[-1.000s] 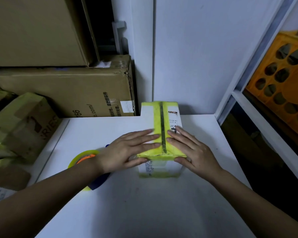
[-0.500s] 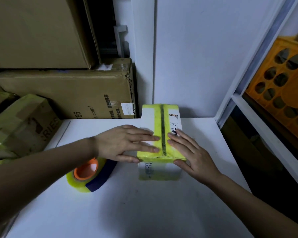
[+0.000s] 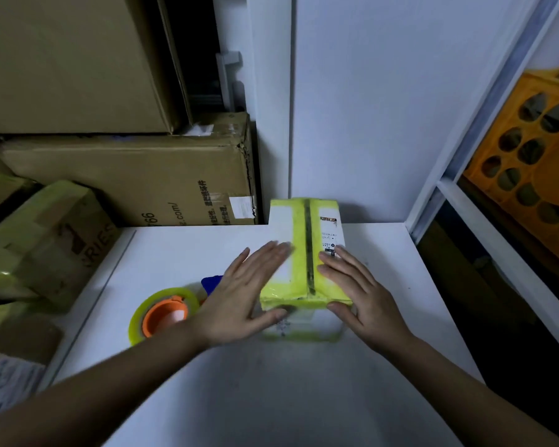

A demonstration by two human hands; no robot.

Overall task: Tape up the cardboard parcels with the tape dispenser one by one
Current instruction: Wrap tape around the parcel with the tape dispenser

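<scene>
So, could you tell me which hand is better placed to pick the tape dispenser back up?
Probably the left hand. The tape dispenser lies on the table just beside its wrist, whereas the right hand rests on the far side of the parcel and would have to cross it.

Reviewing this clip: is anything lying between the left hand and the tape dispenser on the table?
Nothing visible does. The tape dispenser lies on the white table right beside the left hand, whose wrist partly covers it. Both hands, the right hand included, rest flat on the parcel.
</scene>
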